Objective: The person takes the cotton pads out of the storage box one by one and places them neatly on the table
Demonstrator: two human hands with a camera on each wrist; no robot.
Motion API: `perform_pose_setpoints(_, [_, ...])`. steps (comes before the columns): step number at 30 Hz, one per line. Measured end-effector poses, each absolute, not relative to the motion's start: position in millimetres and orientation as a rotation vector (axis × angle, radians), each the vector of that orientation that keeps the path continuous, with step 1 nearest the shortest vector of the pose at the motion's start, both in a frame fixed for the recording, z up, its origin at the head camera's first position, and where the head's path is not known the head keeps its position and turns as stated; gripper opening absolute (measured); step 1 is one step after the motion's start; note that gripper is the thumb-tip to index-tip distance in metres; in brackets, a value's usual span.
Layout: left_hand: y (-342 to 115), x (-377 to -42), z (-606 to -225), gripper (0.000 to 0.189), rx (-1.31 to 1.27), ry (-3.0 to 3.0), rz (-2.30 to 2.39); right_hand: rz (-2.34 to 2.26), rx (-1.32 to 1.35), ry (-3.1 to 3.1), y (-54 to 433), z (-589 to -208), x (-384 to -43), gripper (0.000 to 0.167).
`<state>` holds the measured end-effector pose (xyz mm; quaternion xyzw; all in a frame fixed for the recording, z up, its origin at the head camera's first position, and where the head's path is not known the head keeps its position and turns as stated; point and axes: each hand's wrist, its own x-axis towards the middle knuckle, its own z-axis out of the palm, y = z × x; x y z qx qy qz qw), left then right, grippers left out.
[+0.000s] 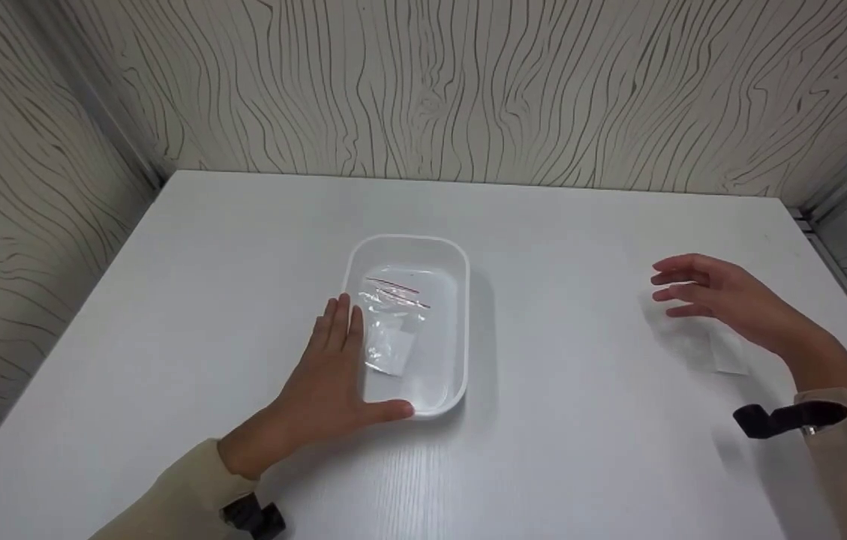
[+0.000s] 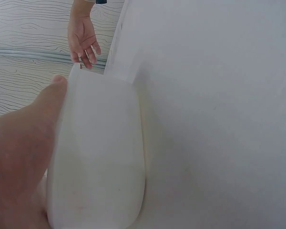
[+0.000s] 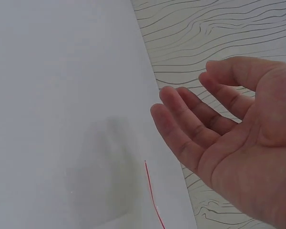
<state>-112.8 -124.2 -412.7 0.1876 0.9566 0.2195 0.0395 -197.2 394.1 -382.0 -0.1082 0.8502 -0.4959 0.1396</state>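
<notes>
Left of the table's middle is a white plastic tray [image 1: 466, 337] with rounded corners. My left hand [image 1: 325, 379] rests against its left side, fingers straight along the rim and thumb on the near rim. Clear zip bag material [image 1: 393, 330] with red seal lines and something white inside lies in the tray; whether it is one bag or two I cannot tell. Over the table's right side hovers my right hand [image 1: 723, 296], fingers loosely bent and holding nothing. Beneath it lies another clear bag [image 1: 728, 352], partly hidden by the hand; its red seal line [image 3: 150, 186] shows in the right wrist view.
The white tabletop [image 1: 581, 450] ends at a wall panel [image 1: 431, 90] with a wood-line pattern along the back. Similar panels [image 1: 10, 225] stand at the sides, with metal strips at the corners. Black straps [image 1: 791, 418] sit on both sleeves.
</notes>
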Motion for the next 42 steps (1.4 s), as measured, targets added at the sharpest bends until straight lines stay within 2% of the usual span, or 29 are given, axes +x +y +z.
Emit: perform_pose_setpoints(42, [-123.9,-110.9,-410.0,0.135,0.567,2.921,0.681,-1.518,-0.444,2.214,332.8,-375.0,-188.9,0.043])
